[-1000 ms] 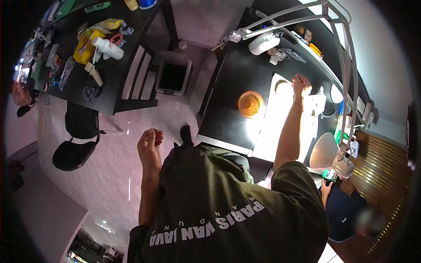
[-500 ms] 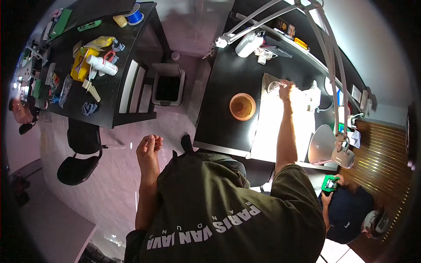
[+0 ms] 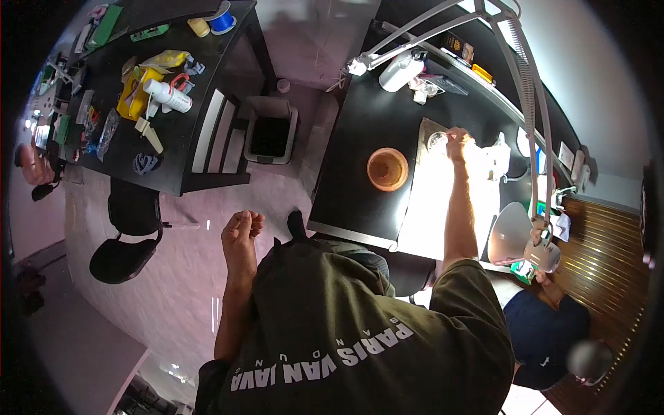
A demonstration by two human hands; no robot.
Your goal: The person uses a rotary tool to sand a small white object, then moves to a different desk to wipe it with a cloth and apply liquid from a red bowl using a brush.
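My right hand (image 3: 458,144) reaches over the brightly lit mat (image 3: 443,200) on the black desk, its fingers closed beside a small round clear dish (image 3: 437,142). Glare hides what the fingers hold, if anything. A terracotta pot saucer (image 3: 387,169) sits on the desk left of the mat. Raised over the floor, away from the desk, my left hand (image 3: 242,227) has its fingers curled together, and whether something small is between them is too small to tell. A white object (image 3: 496,158) lies in the glare right of my right hand.
A desk lamp (image 3: 510,235) hangs over the mat's right side. A white bottle (image 3: 401,71) lies near the desk's back. At the lower right sits another person (image 3: 550,335) with a green object. A bin (image 3: 271,137), a chair (image 3: 124,256) and a cluttered side table (image 3: 155,181) are leftward.
The view has shifted slightly. My right hand remains by the dish and my left hand stays raised. The other person's green object has moved up, closer to the lamp.
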